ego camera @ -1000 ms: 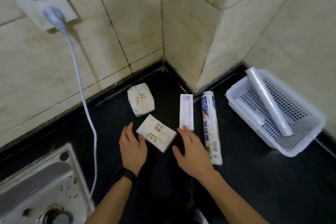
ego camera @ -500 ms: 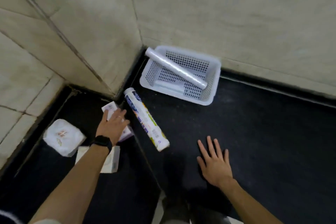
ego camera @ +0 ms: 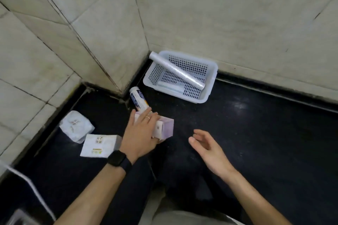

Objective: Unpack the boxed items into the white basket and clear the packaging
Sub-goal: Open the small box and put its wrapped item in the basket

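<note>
White basket (ego camera: 210,86), holed in a grid; clear roll (ego camera: 176,70). Pale lilac-and-white box (ego camera: 164,129); blue, orange, white tube (ego camera: 138,101). Black counter (ego camera: 256,133), beige tiles (ego camera: 219,14), black watch (ego camera: 118,160).

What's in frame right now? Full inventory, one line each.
white basket: 1, white perforated plastic, on the counter against the back wall.
roll of plastic film: 1, clear-silvery, lying diagonally in the basket, one end resting on the rim.
flat packet: 1, whitish, on the basket floor under the roll; hard to identify.
printed tube box: 1, white with blue and orange print, on the counter by the wall corner.
lilac box: 1, white and lilac, under the left hand.
white carton: 1, white, left of the left wrist.
soft white pack: 1, white, near the left wall.
cable: 1, white, lower left.
counter: 1, black.
smartwatch: 1, black, left wrist.
left hand: grip on the lilac box.
right hand: open, above the counter.
</note>
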A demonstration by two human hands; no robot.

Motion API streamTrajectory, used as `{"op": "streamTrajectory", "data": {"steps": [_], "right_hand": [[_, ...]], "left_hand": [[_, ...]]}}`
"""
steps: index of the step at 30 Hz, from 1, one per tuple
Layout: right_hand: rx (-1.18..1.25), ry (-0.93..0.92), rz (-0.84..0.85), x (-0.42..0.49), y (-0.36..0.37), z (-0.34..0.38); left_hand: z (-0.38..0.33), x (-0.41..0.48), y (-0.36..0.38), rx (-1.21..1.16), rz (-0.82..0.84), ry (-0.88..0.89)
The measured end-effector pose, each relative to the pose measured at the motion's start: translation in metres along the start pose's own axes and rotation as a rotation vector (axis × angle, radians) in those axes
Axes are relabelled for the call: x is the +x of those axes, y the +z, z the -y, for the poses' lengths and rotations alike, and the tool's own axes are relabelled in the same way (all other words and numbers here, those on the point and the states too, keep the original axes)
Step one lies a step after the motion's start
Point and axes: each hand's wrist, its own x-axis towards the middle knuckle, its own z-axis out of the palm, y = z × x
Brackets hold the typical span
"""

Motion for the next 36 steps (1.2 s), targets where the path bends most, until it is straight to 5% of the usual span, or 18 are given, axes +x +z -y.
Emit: {"op": "streamTrajectory", "data": {"steps": [12, 20, 24, 31, 36], "right_hand": [[0.026, -0.141, -0.354, -0.049, -0.074, -0.021], [0.474, -0.043, -0.472, -0.05, -0.115, -0.041], [0.427, -0.071, -0.571, -0.045, -0.111, -0.053], [0.402, 0.11, -0.246, -0.037, -0.079, -0.062], [0.402, 0.147, -0.419, -0.039, -0.085, -0.072]], "left_hand": [[-0.151, 0.019, 0.013, -0.298, 0.038, 0.228], [-0.174, 0.017, 0.013, -0.448, 0.085, 0.147], [-0.179, 0.016, 0.004, -0.547, 0.041, 0.116], [-0.187, 0.021, -0.001, -0.499, 0.038, 0.288], [-0.186, 0.028, 0.001, -0.479, 0.071, 0.277]]}}
